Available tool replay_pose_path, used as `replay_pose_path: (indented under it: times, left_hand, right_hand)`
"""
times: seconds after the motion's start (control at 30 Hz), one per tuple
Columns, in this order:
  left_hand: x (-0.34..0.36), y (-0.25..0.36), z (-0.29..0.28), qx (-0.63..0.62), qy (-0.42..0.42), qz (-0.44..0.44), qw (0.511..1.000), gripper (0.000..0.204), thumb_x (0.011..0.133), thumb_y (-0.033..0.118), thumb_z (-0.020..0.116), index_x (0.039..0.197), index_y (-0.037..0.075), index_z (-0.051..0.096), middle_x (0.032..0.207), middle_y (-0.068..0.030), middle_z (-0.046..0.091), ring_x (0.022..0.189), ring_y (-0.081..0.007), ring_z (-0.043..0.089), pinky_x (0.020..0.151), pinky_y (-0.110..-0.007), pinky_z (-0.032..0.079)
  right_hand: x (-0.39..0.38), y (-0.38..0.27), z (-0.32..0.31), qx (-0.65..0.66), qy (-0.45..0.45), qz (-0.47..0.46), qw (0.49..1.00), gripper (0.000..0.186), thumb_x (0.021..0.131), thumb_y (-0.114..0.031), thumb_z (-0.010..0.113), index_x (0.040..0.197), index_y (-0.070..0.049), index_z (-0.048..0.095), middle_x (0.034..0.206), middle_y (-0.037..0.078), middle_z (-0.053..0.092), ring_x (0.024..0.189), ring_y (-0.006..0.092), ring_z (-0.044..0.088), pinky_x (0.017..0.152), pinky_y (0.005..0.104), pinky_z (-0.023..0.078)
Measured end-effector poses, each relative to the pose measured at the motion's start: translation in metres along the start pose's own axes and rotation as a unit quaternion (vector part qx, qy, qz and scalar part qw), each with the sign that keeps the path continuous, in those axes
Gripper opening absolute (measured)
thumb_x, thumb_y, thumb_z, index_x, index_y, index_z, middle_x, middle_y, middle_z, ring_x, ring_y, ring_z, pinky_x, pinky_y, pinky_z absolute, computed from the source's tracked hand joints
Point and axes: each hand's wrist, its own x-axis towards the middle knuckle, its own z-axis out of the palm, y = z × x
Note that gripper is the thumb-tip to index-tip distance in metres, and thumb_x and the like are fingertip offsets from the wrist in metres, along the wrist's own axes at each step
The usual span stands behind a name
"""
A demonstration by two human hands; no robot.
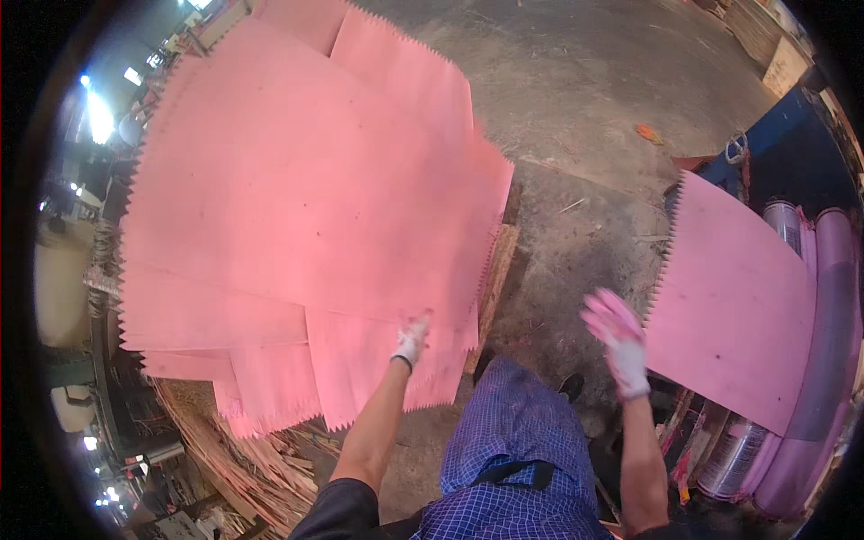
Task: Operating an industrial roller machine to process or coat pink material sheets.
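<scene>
My left hand [414, 339], in a white work glove, lies over the lower part of a stack of large pink sheets [297, 180] with zigzag-cut edges; its fingers look stretched out, though slightly blurred. The sheets overlap at different angles on my left. On the right, my right hand [619, 346] wears a glove stained pink at the fingers. Its fingers are extended and hold nothing. It is beside the toothed edge of a single pink sheet [733, 297], and whether it touches that edge I cannot tell. This sheet's far side meets a pink-coated roller [814, 360].
Metal rollers [731, 459] and a dark blue machine housing [778, 144] stand at the right. Wooden boards [495, 288] show under the stack. Thin wood strips [243, 459] lie at lower left. A concrete floor [576, 99] runs between the stack and machine.
</scene>
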Motion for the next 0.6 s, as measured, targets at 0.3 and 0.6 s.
replay_pose_path:
  times: [0.3, 0.6]
  left_hand:
    - [-0.078, -0.271, 0.085, -0.918, -0.005, -0.273, -0.289, 0.109, 0.079, 0.052, 0.071, 0.157, -0.002, 0.019, 0.145, -0.0298, 0.049, 0.133, -0.0404, 0.051, 0.108, -0.042, 0.044]
    - [-0.061, -0.409, 0.106, -0.934, 0.197, -0.276, -0.112, 0.098, 0.082, 0.047, 0.068, 0.156, 0.0, 0.024, 0.144, -0.0313, 0.049, 0.13, -0.0455, 0.051, 0.11, -0.045, 0.042]
  right_hand:
    - [-0.268, 0.186, -0.483, 0.018, 0.61, 0.313, 0.728, 0.043, 0.101, -0.013, 0.052, 0.143, -0.009, 0.057, 0.138, 0.01, 0.062, 0.123, 0.0227, 0.059, 0.107, 0.0398, 0.046]
    - [-0.137, 0.233, -0.314, 0.246, 0.439, 0.137, 0.853, 0.055, 0.102, -0.037, 0.055, 0.147, -0.006, 0.046, 0.15, 0.018, 0.048, 0.14, 0.0374, 0.042, 0.114, 0.0636, 0.036]
